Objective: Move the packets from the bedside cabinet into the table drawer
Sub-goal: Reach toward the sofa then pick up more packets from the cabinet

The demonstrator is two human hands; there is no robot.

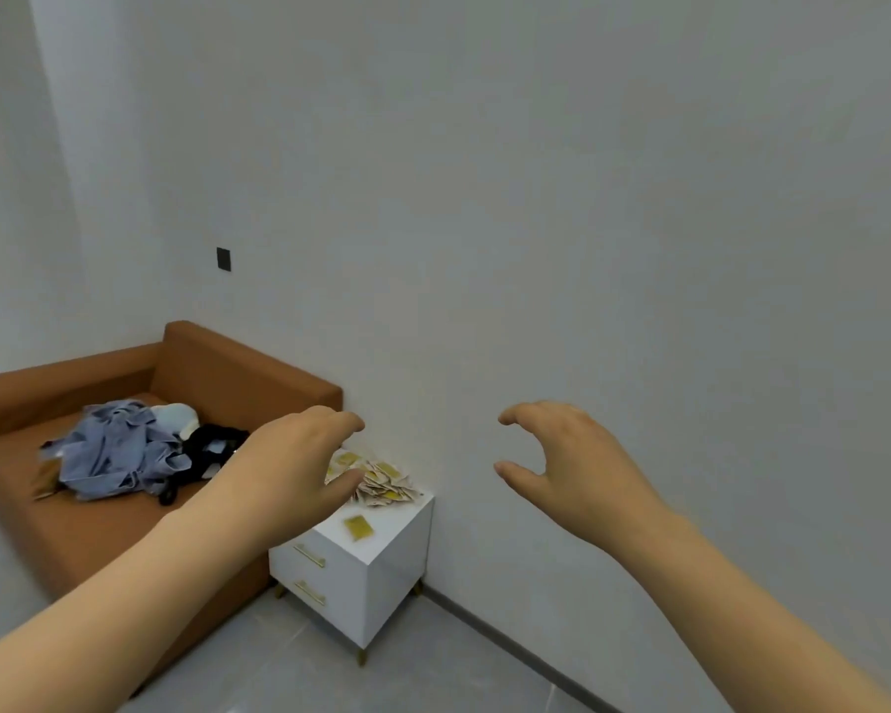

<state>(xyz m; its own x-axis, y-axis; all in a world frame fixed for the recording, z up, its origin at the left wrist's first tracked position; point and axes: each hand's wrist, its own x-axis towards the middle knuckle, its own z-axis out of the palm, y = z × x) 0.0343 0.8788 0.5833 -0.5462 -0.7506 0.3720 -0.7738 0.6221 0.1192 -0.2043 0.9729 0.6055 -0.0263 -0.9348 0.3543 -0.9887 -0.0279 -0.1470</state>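
Place: you're in a home bedroom | brown bed [124, 527] with heaped clothes [124, 450] | white bedside cabinet [381, 568] in the corner | plain white walls [587, 198], wall switch [223, 259], grey tiled floor [407, 676]

Both hands raised in air, empty, fingers curled apart: left hand [299, 455], right hand [572, 460]. White bedside cabinet [381, 568] in wall corner, two gold-handled drawers shut. Pile of packets [387, 483] on top near wall; single packet [358, 527] apart, nearer front edge. Brown sofa [217, 373] beside cabinet, clothes heap [124, 450] on seat.
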